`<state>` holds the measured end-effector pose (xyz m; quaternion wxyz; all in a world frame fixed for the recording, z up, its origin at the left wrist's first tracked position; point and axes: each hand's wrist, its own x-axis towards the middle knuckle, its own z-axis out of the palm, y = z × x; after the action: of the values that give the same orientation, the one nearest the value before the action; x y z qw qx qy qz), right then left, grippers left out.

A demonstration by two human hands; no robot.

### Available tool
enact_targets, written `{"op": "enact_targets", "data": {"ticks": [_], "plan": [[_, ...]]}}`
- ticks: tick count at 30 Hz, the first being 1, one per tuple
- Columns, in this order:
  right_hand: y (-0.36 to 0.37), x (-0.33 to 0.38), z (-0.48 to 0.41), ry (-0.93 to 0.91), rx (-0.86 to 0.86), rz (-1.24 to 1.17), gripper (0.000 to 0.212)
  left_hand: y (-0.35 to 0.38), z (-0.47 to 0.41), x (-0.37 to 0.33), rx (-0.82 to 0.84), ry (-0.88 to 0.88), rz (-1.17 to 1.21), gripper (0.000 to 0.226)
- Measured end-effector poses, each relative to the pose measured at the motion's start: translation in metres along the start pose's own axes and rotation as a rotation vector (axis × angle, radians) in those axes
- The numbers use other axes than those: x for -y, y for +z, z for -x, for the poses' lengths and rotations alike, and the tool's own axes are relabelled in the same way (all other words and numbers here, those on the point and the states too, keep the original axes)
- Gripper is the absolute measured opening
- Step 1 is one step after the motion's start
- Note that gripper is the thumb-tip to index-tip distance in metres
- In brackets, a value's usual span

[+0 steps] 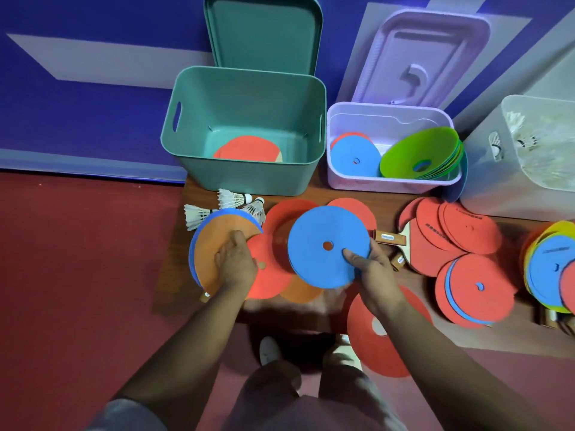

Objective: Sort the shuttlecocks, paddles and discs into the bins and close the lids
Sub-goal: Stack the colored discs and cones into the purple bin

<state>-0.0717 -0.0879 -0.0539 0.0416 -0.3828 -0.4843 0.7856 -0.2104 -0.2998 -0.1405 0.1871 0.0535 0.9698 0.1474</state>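
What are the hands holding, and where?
The right hand pinches the blue disc at its lower right edge; the left hand grips the orange disc at its right edge.

Three bins are lined up along the back of the table (172,284): left bin (249,181), middle bin (373,183) just right of it, right bin (497,188) at the far right. A lid is propped behind the left bin (264,35) and another behind the middle bin (420,57). One paddle (247,149) is laid in the left bin and discs (404,154) are stacked in the middle bin. Loose shuttlecocks (224,206) are placed in front of the left bin. Just in front of them, a disc stack (211,244) is gripped by the left hand (236,262). To its right, a lone disc (323,241) is held by the right hand (376,275). A second paddle (389,237) is partly buried under the disc pile (451,234) further right.
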Motion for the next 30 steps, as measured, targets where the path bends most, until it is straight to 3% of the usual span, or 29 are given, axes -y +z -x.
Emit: {"op": "enact_targets", "data": {"ticks": [4,6,10,14,18,21,23,27,30], "plan": [[0.006,0.004,0.001,0.073,0.097,-0.064,0.041,-0.014,0.002,-0.005,-0.013,0.12,0.319,0.04],[0.01,0.004,0.001,0.104,0.127,-0.077,0.042,-0.025,0.006,-0.01,0.067,0.151,0.562,0.032],[0.02,0.001,0.0,0.12,0.146,-0.068,0.039,-0.044,0.02,-0.019,0.286,-0.033,1.275,0.025],[0.034,0.004,0.005,0.034,0.037,0.063,0.03,-0.06,0.032,-0.039,0.374,-0.07,1.524,0.025],[0.034,0.006,0.0,-0.034,-0.086,0.198,0.019,-0.063,0.039,-0.057,0.374,-0.116,1.615,0.027],[0.031,0.004,-0.002,-0.029,-0.09,0.196,0.039,-0.062,0.045,-0.065,0.436,-0.092,1.609,0.035],[0.03,0.007,0.003,-0.034,-0.049,0.229,0.054,-0.058,0.047,-0.068,0.435,0.003,1.438,0.04],[0.018,0.018,0.008,-0.005,0.024,0.105,0.041,-0.056,0.045,-0.077,0.286,0.097,1.126,0.028],[0.006,0.029,0.004,-0.069,-0.043,0.112,0.037,-0.061,0.041,-0.097,0.143,0.219,0.99,0.039]]}}
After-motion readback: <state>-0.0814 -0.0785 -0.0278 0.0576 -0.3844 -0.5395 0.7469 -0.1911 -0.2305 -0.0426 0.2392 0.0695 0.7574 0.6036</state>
